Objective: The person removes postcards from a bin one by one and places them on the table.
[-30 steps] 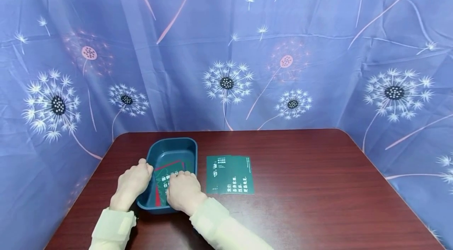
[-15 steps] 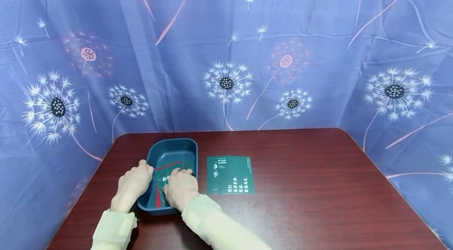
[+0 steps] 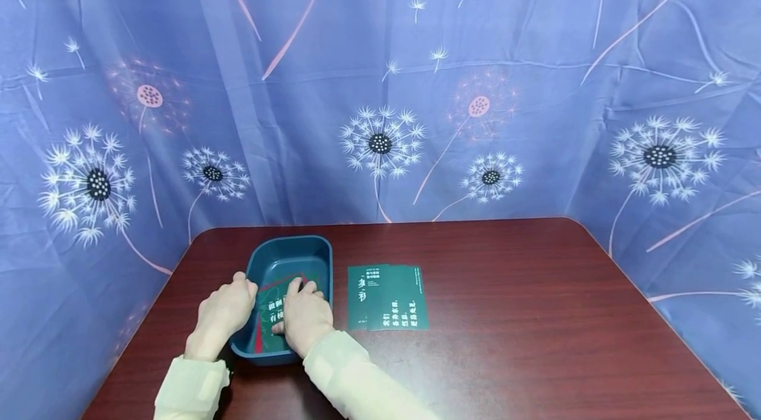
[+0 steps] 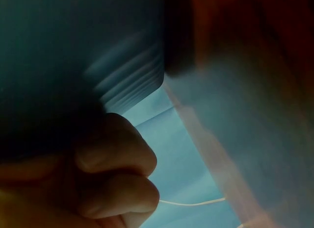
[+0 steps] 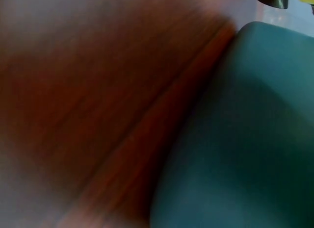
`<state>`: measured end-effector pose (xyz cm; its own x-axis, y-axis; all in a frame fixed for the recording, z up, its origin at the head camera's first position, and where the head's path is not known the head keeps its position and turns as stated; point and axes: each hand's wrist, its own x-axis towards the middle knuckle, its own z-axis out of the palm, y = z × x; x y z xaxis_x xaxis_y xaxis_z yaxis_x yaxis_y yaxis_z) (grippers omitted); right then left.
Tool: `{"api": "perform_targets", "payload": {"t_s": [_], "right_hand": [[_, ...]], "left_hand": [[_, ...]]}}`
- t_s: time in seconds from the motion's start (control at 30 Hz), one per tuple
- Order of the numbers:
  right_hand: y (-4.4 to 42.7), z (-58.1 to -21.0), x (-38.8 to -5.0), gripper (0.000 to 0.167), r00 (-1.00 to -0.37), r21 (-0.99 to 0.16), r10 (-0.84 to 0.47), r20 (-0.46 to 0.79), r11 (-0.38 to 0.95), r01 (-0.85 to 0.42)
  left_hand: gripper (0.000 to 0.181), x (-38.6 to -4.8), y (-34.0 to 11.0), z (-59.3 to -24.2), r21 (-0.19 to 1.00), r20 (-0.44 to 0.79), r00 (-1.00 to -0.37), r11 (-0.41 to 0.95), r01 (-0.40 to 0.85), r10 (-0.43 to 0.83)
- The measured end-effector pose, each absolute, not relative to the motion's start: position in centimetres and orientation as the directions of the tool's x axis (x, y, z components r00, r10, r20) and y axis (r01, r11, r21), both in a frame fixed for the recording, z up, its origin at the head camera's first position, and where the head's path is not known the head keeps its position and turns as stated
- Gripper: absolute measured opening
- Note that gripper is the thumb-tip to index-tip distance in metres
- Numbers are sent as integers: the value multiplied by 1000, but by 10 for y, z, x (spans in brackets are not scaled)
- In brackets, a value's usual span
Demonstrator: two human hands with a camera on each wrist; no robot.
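Observation:
At the left of the table stands a deep blue plastic tub (image 3: 289, 243) with rounded corners. My left hand (image 3: 221, 308) grips its left rim; in the left wrist view the curled fingers (image 4: 117, 144) lie against the dark tub wall. A green card (image 3: 273, 304) with white writing lies in the tub, a red-edged piece showing beneath it. My right hand (image 3: 306, 321) reaches in over the tub's right side, thumb and fingers spread and touching the card. It hides the card's right part. The right wrist view shows only the tub's outer wall (image 5: 245, 130) and the tabletop.
Right of the tub, two overlapping green cards (image 3: 395, 298) with white print lie flat on the reddish-brown wooden table (image 3: 535, 301). A blue curtain (image 3: 380, 76) with a dandelion pattern hangs behind the table and along both sides.
My right hand has shifted slightly left within the tub and its thumb and fingers have spread, uncovering more of the card's print. The card has shifted a little. My left hand stays on the rim.

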<state>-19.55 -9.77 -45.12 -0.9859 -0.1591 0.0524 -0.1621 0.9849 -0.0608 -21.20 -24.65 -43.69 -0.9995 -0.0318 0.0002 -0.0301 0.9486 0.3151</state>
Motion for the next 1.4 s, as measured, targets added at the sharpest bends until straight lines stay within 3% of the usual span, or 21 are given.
{"api": "perform_targets", "payload": {"t_s": [0.2,0.3,0.47,0.8,1.17,1.4], "right_hand": [[-94,-448,-197,99,-982,-256,-168,90,949,-185],[-92,-447,-196,87,-982,-311,-158,106,933,-183],[-87,-446,-194,53,-982,-360,-125,140,918,-168],[-82,-445,-189,28,-969,-499,-117,216,840,-213],[-79,-441,-193,21,-957,-599,-94,275,762,-247],[-73,-439,-195,19,-929,-669,-133,347,658,-344]], "left_hand": [[32,-212,-248,-437,313,2,-999,949,-37,-40],[33,-212,-248,-438,310,9,-999,950,-32,-37],[33,-212,-248,-439,311,7,-1000,950,-24,-28],[34,-208,-248,-440,329,13,-999,944,-27,-33],[34,-210,-247,-440,319,12,-999,947,-42,-49],[34,-210,-246,-437,324,5,-999,946,-32,-36]]}}
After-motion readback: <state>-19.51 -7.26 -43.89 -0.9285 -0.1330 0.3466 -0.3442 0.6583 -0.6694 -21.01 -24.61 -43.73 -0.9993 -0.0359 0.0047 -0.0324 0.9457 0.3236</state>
